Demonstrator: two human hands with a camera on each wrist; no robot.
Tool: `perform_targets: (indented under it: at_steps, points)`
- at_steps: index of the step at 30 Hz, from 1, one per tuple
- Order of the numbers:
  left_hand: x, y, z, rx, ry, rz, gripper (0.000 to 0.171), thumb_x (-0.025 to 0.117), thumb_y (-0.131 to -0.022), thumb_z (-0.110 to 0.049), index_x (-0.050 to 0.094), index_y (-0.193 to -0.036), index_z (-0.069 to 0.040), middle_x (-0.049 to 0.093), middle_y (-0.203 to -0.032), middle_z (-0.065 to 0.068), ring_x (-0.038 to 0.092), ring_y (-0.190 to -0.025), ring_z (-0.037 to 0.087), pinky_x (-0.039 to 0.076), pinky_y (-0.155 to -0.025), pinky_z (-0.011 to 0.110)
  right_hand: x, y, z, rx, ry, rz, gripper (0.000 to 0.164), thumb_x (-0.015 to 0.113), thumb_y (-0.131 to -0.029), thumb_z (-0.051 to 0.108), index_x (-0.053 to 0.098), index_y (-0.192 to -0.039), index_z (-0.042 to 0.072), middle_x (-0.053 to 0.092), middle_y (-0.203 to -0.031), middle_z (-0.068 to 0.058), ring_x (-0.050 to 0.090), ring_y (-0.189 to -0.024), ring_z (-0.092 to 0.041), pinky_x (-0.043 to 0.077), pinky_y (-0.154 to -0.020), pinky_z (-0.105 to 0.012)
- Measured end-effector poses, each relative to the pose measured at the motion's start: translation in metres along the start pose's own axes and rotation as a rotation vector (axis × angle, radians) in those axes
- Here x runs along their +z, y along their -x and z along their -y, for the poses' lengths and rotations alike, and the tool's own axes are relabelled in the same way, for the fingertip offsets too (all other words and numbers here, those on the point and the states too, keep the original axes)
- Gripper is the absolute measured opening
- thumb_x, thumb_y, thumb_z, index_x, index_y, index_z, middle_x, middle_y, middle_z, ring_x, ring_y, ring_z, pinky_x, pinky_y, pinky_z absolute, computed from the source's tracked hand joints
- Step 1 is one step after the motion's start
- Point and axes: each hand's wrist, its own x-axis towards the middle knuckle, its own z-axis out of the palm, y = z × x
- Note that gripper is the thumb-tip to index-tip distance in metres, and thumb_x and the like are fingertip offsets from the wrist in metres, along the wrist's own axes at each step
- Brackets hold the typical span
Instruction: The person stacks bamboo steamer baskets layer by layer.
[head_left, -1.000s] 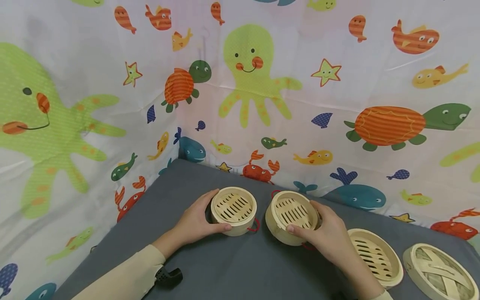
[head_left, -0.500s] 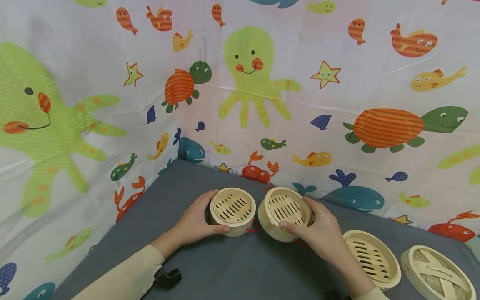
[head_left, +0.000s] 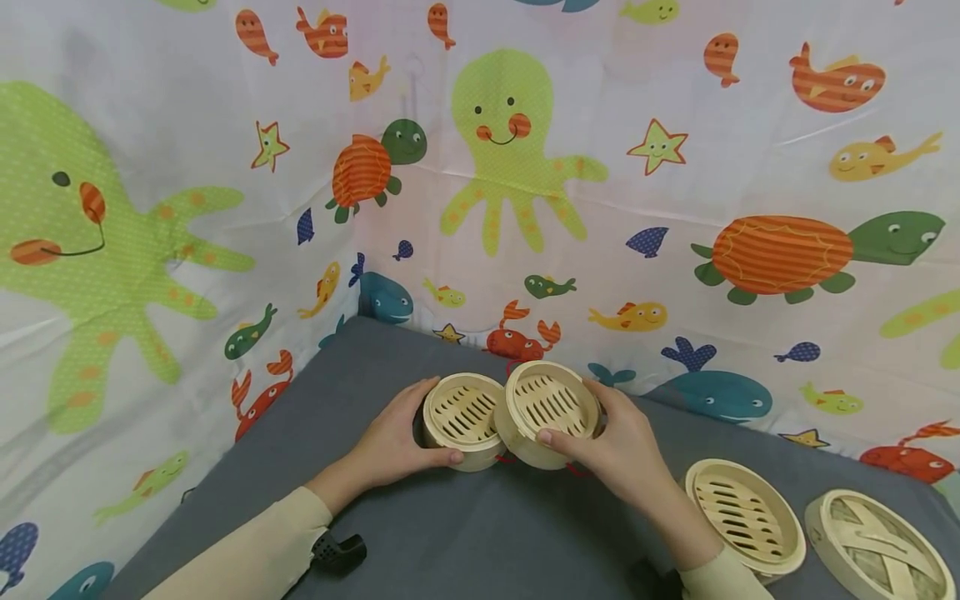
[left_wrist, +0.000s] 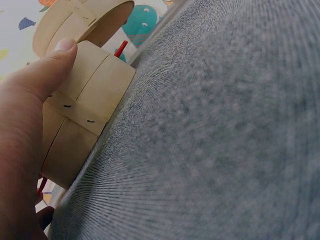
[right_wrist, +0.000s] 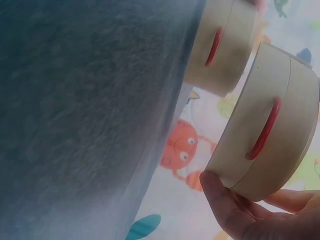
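Two small bamboo steamer baskets with slatted bottoms and red cord handles are in the hands. My left hand (head_left: 393, 437) grips the left steamer basket (head_left: 459, 410) by its side, thumb along the near wall; the left wrist view shows this basket (left_wrist: 75, 115) standing on the cloth. My right hand (head_left: 618, 446) holds the right steamer basket (head_left: 536, 454), thumb over the rim. Lifted off the cloth and tilted, it overlaps the left basket's right edge in the head view. In the right wrist view, a red handle (right_wrist: 265, 129) shows on the raised basket's wall.
A third steamer basket (head_left: 787, 542) lies on the grey cloth (head_left: 510, 542) at the right. Beside it is a woven bamboo lid (head_left: 885, 546). Behind the table hangs a curtain (head_left: 570, 208) printed with sea animals.
My right hand has carried its steamer basket left and slightly up, from beside the left basket to overlapping its edge. My left hand and its basket have stayed in place.
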Motion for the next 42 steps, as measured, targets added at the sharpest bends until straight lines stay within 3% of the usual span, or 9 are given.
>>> perform_targets:
  at_steps: [11,17,26,42]
  points:
    - [0.0,0.0,-0.001,0.004,0.009,0.0,0.129,0.094,-0.073,-0.07,0.036,-0.171,-0.011,0.039,-0.172,0.015,0.036,-0.159,0.038,0.036,-0.12,0.069,0.009,-0.012,0.012,-0.051,-0.024,-0.007,0.101,0.093,-0.08,0.065,0.058,-0.155,0.006,0.065,-0.143,-0.011,0.063,-0.123,-0.03,0.055,-0.094,-0.055]
    - [0.001,0.004,0.004,-0.002,0.012,-0.013,0.129,0.095,-0.072,-0.069,0.036,-0.171,-0.011,0.04,-0.171,0.014,0.036,-0.158,0.038,0.036,-0.12,0.069,0.016,-0.017,0.02,-0.082,-0.06,0.009,0.099,0.094,-0.079,0.062,0.06,-0.154,0.008,0.066,-0.14,-0.009,0.064,-0.122,-0.028,0.054,-0.096,-0.054]
    - [0.002,0.0,0.003,0.006,0.004,-0.002,0.131,0.093,-0.072,-0.072,0.035,-0.171,-0.011,0.039,-0.172,0.014,0.036,-0.159,0.037,0.036,-0.121,0.068,0.023,-0.023,0.027,-0.099,-0.052,0.035,0.103,0.093,-0.079,0.064,0.057,-0.157,0.009,0.06,-0.151,-0.011,0.059,-0.132,-0.033,0.054,-0.1,-0.06]
    - [-0.001,0.0,0.002,0.02,0.001,0.005,0.13,0.094,-0.074,-0.069,0.033,-0.172,-0.01,0.038,-0.173,0.014,0.037,-0.158,0.039,0.036,-0.121,0.068,0.035,-0.033,0.04,-0.159,-0.117,0.068,0.093,0.094,-0.079,0.062,0.062,-0.153,0.015,0.065,-0.142,-0.004,0.062,-0.124,-0.025,0.054,-0.097,-0.054]
